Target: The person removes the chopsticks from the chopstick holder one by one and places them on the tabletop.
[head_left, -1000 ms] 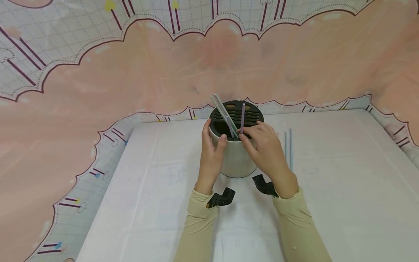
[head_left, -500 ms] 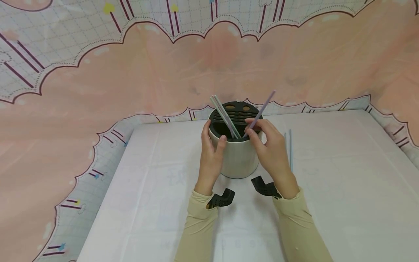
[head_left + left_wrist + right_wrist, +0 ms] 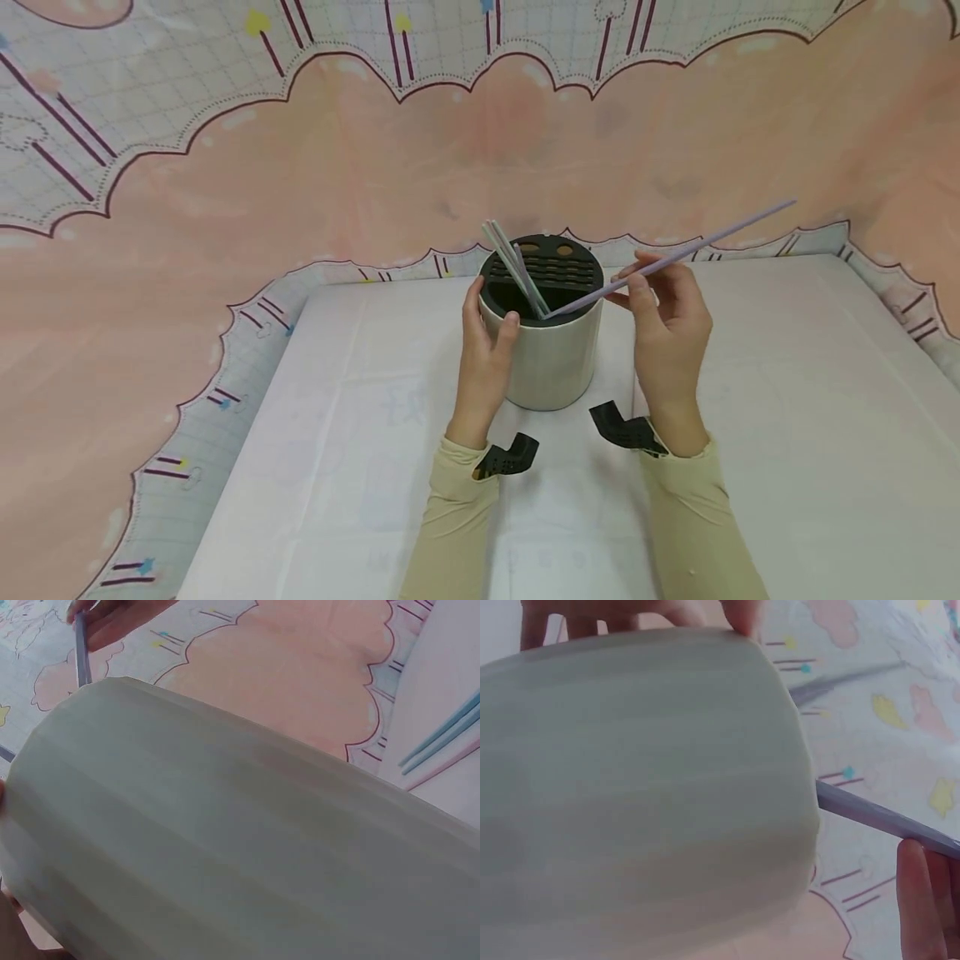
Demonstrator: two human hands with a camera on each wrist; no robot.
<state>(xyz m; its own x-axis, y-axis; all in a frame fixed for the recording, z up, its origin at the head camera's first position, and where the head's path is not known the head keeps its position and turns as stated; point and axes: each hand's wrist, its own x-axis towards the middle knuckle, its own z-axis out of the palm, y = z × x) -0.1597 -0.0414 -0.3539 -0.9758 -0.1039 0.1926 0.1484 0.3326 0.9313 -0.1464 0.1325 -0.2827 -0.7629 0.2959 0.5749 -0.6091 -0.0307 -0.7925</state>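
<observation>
A cream utensil holder (image 3: 553, 367) with a black slotted top (image 3: 558, 265) stands upright near the table's middle. My left hand (image 3: 483, 367) grips its left side, thumb at the front near the rim. My right hand (image 3: 671, 333), right of the holder, pinches a purple chopstick (image 3: 731, 229) between thumb and fingers. This chopstick slants up to the right, its lower end at the holder's front opening. Several pale green and purple chopsticks (image 3: 516, 267) lean left in that same opening. In the right wrist view the held chopstick (image 3: 877, 816) sticks out past the holder's rim.
Two blue chopsticks (image 3: 442, 733) and a pink one (image 3: 450, 766) lie on the white table (image 3: 375, 467) right of the holder, mostly hidden behind the right hand and forearm in the head view. Patterned peach cloth (image 3: 450, 167) hangs behind the table.
My right hand has moved right, away from the holder, drawing the purple chopstick outward. The chopstick has tilted from upright to a low slant. My left hand stays on the holder.
</observation>
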